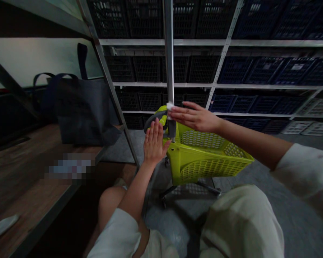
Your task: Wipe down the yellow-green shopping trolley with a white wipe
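Observation:
A lime-green shopping cart (204, 159) with a perforated basket stands on wheels in front of me. A grey handle piece (150, 120) sits at its near upper corner, beside an upright metal pole (169, 61). My left hand (154, 145) is raised, back toward me, fingers straight and together, overlapping the handle; whether it touches is unclear. My right hand (196, 118) reaches in from the right, with a small white tissue (170, 106) at its fingertips against the pole. Its thumb is hidden, and the little finger sticks out.
A wooden bench (40, 172) on the left bears a dark tote bag (82, 111), a blurred-out item (70, 168) and a white cloth (2, 227). Behind the cart, metal shelves (193, 42) hold black crates (148, 70) and blue crates (235, 70). My knees (243, 218) flank the cart's front.

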### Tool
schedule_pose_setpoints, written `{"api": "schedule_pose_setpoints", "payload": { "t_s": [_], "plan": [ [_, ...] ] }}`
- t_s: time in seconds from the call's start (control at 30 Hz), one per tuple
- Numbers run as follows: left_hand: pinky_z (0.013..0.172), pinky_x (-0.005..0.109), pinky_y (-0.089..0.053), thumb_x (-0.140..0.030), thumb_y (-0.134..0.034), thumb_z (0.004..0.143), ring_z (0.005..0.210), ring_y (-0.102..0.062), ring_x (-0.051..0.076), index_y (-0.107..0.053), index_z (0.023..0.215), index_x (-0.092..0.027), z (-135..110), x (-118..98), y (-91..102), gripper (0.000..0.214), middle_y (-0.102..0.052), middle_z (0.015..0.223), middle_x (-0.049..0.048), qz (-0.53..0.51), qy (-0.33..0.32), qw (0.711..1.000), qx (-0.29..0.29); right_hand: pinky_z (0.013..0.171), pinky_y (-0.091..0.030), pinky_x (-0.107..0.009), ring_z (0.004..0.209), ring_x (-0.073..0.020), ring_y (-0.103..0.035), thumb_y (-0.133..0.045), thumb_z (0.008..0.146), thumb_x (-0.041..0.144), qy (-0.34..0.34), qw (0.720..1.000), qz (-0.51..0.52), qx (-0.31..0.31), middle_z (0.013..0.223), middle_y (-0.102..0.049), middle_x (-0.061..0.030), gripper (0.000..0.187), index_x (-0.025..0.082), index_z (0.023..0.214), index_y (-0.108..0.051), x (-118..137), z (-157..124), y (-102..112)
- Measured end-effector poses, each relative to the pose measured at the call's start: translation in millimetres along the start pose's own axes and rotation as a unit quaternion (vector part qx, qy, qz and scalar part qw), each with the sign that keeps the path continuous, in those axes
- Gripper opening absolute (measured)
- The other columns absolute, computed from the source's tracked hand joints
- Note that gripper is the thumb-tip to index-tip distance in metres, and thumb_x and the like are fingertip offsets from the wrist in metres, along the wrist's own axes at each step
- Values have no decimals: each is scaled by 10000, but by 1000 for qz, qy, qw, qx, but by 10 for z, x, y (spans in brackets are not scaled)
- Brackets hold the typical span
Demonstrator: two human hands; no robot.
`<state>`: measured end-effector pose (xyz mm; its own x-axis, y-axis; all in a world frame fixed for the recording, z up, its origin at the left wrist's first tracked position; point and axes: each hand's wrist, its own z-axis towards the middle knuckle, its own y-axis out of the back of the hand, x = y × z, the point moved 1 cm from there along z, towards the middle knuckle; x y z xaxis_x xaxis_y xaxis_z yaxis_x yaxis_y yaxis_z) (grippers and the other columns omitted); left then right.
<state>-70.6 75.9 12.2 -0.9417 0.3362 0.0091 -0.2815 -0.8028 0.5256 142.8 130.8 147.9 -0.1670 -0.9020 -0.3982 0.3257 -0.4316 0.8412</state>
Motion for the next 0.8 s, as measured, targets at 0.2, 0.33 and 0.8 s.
{"api": "schedule_pose_setpoints", "payload": {
  "t_s": [0.2, 0.33, 0.8],
  "plan": [
    [1238, 455, -160, -549, -317, 994, 1533, -55, 243, -53, 1575, -86, 24, 13, -13, 787, -136, 1640, 170, -11, 15, 1000, 14, 1238, -249, -343, 1438, -122, -368, -422, 999, 173, 88, 989, 75, 95, 1482, -522, -20, 453, 207, 1447, -469, 172, -163, -349],
    [1236, 469, -163, -541, -314, 995, 1533, -73, 261, -100, 1572, -81, 29, 24, -33, 768, -128, 1642, 172, -30, 28, 999, 25, 1256, -183, -403, 1472, -118, -289, -397, 1020, 190, -10, 999, 31, -12, 1549, -429, 27, 482, 287, 1492, -380, -38, 95, -56],
    [1229, 424, -181, -482, -378, 998, 1531, -107, 245, -80, 1572, -71, -64, -200, -113, 767, -223, 1620, 181, -3, -92, 996, 22, 1186, -284, -529, 1474, -178, -314, -335, 846, -13, -288, 938, 132, -139, 1545, -432, -95, 708, 235, 1508, -369, 844, -633, -1102]
  ]
}}
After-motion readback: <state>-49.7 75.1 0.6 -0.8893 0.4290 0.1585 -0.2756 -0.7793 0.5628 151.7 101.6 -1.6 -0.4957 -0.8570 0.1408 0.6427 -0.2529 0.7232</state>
